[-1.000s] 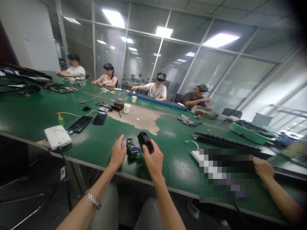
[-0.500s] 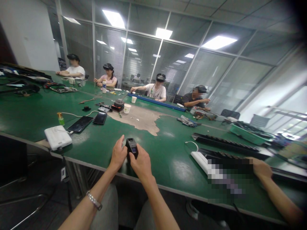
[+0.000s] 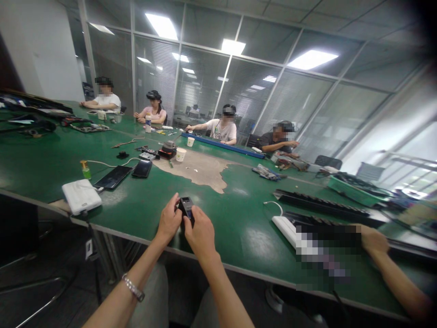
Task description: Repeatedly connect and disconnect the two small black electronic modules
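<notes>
A small black device with a little screen stands on the green table near its front edge. My left hand grips it from the left, fingers curled round its side. From the right, my right hand closes over it, thumb on top. The black cover piece sits over the device's body, and the lower part is hidden behind my fingers.
A white box, two dark phones and a small green bottle lie to the left. A white power strip and a co-worker's forearm are at the right. Several people sit along the table's far side.
My right hand brought the black cover piece from the right down onto the small device held by my left hand. Both hands now close together round it.
</notes>
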Motion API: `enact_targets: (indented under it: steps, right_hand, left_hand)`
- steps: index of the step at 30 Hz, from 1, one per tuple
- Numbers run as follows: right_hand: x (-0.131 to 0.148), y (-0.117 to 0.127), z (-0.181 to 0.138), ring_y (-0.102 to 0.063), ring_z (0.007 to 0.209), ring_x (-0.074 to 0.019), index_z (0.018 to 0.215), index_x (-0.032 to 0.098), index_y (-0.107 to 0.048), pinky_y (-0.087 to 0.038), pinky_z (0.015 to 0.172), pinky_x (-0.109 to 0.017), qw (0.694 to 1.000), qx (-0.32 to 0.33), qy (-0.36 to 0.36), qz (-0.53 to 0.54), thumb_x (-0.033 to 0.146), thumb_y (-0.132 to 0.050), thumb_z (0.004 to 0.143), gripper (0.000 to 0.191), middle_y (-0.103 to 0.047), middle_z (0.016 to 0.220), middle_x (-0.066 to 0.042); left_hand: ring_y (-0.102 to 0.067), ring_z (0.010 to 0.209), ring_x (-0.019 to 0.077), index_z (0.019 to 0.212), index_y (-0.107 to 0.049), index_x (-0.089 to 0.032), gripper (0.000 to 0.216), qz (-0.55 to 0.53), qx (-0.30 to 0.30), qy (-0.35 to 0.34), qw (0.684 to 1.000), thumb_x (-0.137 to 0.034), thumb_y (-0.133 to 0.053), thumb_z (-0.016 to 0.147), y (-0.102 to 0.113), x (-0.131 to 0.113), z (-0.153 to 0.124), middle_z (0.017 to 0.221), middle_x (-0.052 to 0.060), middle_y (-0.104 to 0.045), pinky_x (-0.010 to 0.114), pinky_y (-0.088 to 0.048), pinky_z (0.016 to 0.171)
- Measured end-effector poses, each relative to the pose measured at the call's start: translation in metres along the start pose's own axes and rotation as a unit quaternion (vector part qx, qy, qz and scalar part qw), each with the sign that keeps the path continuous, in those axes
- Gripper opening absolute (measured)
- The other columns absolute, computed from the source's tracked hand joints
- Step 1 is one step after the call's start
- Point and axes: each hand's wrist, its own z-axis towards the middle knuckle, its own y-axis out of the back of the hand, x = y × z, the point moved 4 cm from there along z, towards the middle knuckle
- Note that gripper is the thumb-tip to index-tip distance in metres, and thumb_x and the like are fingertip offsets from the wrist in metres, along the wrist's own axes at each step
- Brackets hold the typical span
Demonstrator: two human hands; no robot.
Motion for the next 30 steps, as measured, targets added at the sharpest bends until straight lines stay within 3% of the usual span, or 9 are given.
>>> enact_targets:
  steps: [7,11,19,24,30]
  right_hand:
    - [-0.002,0.007,0.007,-0.064,0.106,-0.0241,0.117,0.016,-0.064,-0.048,0.094,-0.036,0.998,-0.033,-0.01,0.059,0.023,-0.058,0.083,0.035,-0.069,0.112,-0.011]
    - [-0.009,0.02,0.018,-0.063,0.108,-0.0238,0.12,0.015,-0.063,-0.047,0.097,-0.036,0.991,-0.08,-0.036,0.105,0.028,-0.056,0.085,0.038,-0.068,0.116,-0.011]
    - [-0.066,0.041,0.013,-0.058,0.114,-0.0268,0.129,0.01,-0.056,-0.044,0.101,-0.041,0.979,-0.175,-0.088,0.058,0.033,-0.052,0.088,0.048,-0.062,0.124,-0.016]
    - [-0.091,0.03,-0.008,-0.056,0.115,-0.0284,0.132,0.007,-0.052,-0.044,0.101,-0.043,0.984,-0.161,-0.08,0.009,0.031,-0.05,0.088,0.05,-0.061,0.124,-0.019]
    - [-0.098,0.021,-0.017,-0.051,0.122,-0.0309,0.138,0.006,-0.046,-0.041,0.104,-0.047,0.99,-0.124,-0.059,-0.021,0.036,-0.057,0.084,0.062,-0.055,0.132,-0.021]
  left_hand:
    - [-0.058,0.12,0.0219,0.139,-0.046,-0.015,0.059,0.007,-0.001,0.001,1.0,-0.013,-0.046,0.079,0.0,-0.002,0.0,0.129,0.011,-0.062,0.041,-0.043,0.108]
    - [-0.058,0.121,0.0221,0.139,-0.046,-0.016,0.059,-0.004,-0.001,-0.002,1.0,-0.013,-0.047,0.079,-0.002,0.001,0.0,0.13,0.011,-0.061,0.041,-0.044,0.107]
    - [-0.057,0.122,0.0224,0.139,-0.046,-0.015,0.06,-0.005,-0.006,-0.005,1.0,-0.011,-0.048,0.079,-0.004,0.003,0.0,0.132,0.013,-0.059,0.04,-0.044,0.107]
    - [-0.057,0.122,0.0222,0.14,-0.045,-0.015,0.061,-0.004,-0.005,-0.004,1.0,-0.01,-0.048,0.079,-0.005,0.003,0.0,0.133,0.013,-0.059,0.04,-0.044,0.107]
    - [-0.057,0.122,0.0226,0.139,-0.045,-0.016,0.06,-0.002,-0.008,-0.006,1.0,-0.01,-0.048,0.08,-0.006,0.005,0.0,0.132,0.013,-0.059,0.042,-0.045,0.106]
